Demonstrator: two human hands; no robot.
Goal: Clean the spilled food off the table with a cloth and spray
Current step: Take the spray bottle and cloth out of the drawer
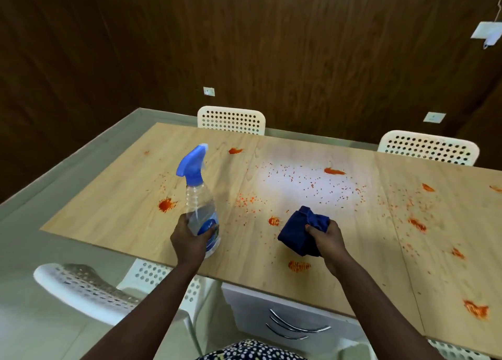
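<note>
Our left hand (190, 240) grips a clear spray bottle (202, 213) low on its body, near the table's (135, 196) front edge; our right hand (327, 240) clutches a bunched blue cloth (298, 232) just above the tabletop. Red food smears (332, 171) dot the wood toward the far and right edges. We judge the bottle light and slick, better held at the neck; the cloth is soft.
</note>
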